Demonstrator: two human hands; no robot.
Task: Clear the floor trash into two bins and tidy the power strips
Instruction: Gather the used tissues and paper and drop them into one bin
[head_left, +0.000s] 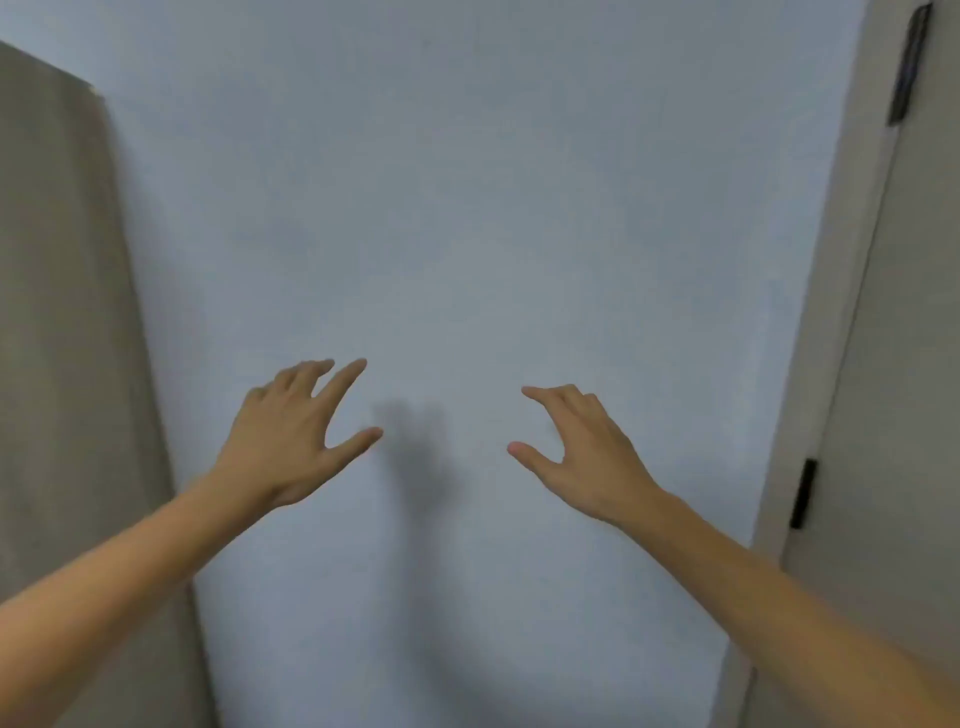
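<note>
While both arms reach forward, left hand (291, 441) fingers spread and holding nothing, right hand (582, 452) loosely curled — also bare; pale wall (467, 208) ahead, door (904, 312) at right.

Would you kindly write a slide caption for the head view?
Left hand and right hand, empty, fingers spread, before a pale wall beside a door.

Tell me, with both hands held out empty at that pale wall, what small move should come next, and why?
Probably tilt the head down toward the floor. The left hand and right hand are spread and hold nothing, and only the wall, a beige panel and a door show; no trash, bins or power strips are in view.
</note>
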